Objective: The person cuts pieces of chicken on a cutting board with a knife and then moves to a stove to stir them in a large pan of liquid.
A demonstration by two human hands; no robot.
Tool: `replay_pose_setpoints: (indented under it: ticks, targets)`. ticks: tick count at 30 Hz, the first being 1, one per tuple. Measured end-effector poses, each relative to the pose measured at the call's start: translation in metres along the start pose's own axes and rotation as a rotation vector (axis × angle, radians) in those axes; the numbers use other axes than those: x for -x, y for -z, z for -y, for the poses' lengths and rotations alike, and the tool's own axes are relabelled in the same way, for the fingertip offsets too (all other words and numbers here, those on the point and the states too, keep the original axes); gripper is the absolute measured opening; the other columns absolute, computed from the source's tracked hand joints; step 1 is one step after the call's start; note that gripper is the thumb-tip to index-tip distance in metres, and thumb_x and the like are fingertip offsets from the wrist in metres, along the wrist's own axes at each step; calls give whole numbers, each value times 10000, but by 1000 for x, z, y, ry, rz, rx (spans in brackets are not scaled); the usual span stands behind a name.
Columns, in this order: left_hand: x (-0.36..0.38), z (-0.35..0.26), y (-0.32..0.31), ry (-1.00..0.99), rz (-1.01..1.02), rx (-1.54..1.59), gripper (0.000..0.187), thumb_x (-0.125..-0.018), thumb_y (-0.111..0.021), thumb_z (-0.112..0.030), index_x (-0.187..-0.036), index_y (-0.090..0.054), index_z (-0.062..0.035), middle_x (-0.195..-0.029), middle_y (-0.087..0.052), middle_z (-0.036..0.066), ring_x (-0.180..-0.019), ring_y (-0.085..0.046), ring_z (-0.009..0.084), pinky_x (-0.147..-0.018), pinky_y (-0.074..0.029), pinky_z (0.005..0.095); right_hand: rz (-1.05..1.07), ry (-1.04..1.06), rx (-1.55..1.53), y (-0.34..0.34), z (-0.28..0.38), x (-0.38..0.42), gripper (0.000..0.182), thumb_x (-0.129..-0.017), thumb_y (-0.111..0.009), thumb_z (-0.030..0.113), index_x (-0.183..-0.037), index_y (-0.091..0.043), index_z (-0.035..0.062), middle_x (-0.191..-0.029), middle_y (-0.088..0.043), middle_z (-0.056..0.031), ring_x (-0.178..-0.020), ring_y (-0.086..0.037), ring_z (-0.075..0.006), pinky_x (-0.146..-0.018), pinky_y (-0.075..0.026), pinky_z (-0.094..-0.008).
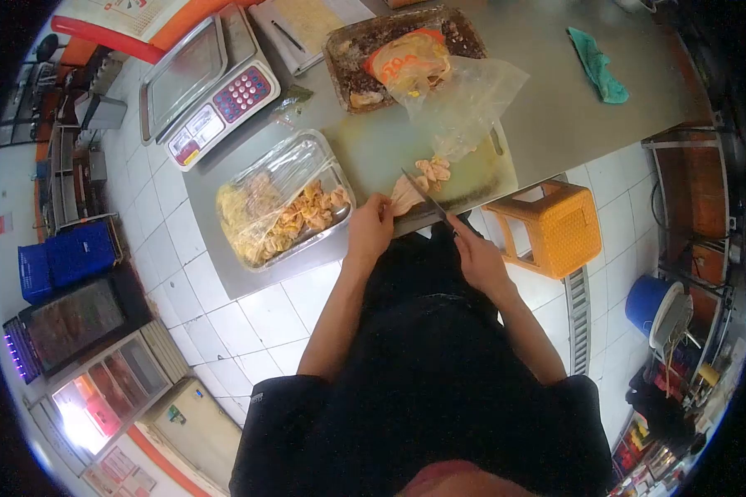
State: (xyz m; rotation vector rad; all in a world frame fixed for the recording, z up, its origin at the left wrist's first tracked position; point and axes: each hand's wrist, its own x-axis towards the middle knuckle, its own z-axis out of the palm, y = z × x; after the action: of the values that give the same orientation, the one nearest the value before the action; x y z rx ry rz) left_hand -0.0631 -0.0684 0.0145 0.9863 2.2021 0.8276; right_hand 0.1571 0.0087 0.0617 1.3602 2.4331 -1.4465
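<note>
A piece of pale pink meat (405,195) lies at the near edge of the greenish cutting board (365,149). My left hand (375,222) is closed, its fingertips gripping the left end of that meat. In my right hand (477,258) I grip a knife (427,199) by its handle, the blade slanting across the right end of the meat. Just beyond the blade sit several small cut chunks (433,172). Left of my left hand stands a clear-wrapped metal tray (346,178) with browned meat pieces (311,207) and pale shredded food (244,211).
A dark baking tray (340,50) holding an orange-printed bag (410,56) sits behind the board. A clear plastic bag (472,103) overlaps the board's back right. A scale (215,91), a notebook (307,25) and a green cloth (597,66) share the metal table. An orange stool (559,230) stands at right.
</note>
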Motion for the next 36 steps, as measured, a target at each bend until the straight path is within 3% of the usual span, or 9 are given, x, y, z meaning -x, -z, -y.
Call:
replay_pose_setpoints:
  ticks: [2, 5, 7, 13, 23, 30, 32, 34, 36]
  targets:
    - [5, 1, 0, 36, 13, -3, 148, -866, -630, -136, -998, -623, -68, -786, -653, 160, -745, -646, 344, -652, -498, 444, -6, 6, -7, -1, 6, -2, 425, -985, -463, 194, -1410, -460, 181, -897, -651, -277, -856, -630, -453, -753, -481, -516]
    - [8, -1, -4, -50, -136, 25, 152, -846, -647, -127, -991, -632, -82, -926, -650, 137, -826, -640, 331, -689, -509, 427, 95, 43, -6, -1, 11, 8, 438, -985, -461, 186, -1422, -439, 186, -907, -652, -277, -851, -627, -457, -746, -482, -528]
    - [12, -5, -8, -271, -213, 4, 163, -807, -689, -121, -963, -654, -87, -1034, -631, 100, -874, -616, 311, -739, -505, 401, 151, 20, 57, -6, 6, 12, 452, -991, -443, 204, -1441, -405, 216, -891, -651, -276, -832, -631, -458, -747, -492, -536]
    - [7, -1, -15, -336, -224, -102, 93, -760, -732, -106, -832, -687, -69, -947, -651, 54, -869, -590, 283, -778, -490, 370, 154, 49, 83, -20, -2, 1, 478, -995, -427, 222, -1467, -355, 248, -831, -643, -279, -787, -633, -463, -740, -498, -554]
    - [8, 8, -18, -424, -238, -80, 134, -739, -742, -98, -855, -682, -65, -896, -650, 97, -865, -600, 310, -754, -488, 401, 80, 152, 99, -49, 10, -55, 469, -993, -437, 239, -1455, -364, 274, -870, -651, -283, -804, -637, -469, -735, -508, -551]
    - [4, 16, -24, -303, -229, -66, 138, -759, -723, -102, -857, -634, -62, -826, -622, 101, -827, -591, 305, -731, -475, 410, 167, 164, 102, 0, -12, -3, 470, -997, -447, 235, -1457, -358, 271, -856, -656, -269, -791, -640, -460, -717, -511, -541]
    - [5, 16, -22, -286, -236, -43, 147, -766, -719, -114, -858, -619, -57, -823, -619, 103, -809, -587, 303, -726, -473, 404, 317, -26, 218, 21, -10, 15, 476, -998, -457, 221, -1461, -353, 268, -807, -650, -254, -750, -639, -441, -694, -506, -525]
    - [10, 11, -12, -95, -142, 101, 140, -768, -712, -109, -843, -610, -48, -811, -615, 101, -759, -591, 292, -704, -469, 392, 306, 24, 201, 27, -18, 21, 478, -999, -458, 219, -1463, -354, 267, -789, -646, -250, -728, -635, -436, -686, -505, -521]
    - [24, 3, 6, -172, -257, 159, 140, -763, -712, -100, -840, -607, -47, -796, -609, 97, -735, -589, 284, -698, -467, 384, 279, 77, 185, 29, -19, 19, 479, -999, -460, 217, -1464, -355, 266, -770, -641, -245, -707, -631, -431, -678, -505, -517]
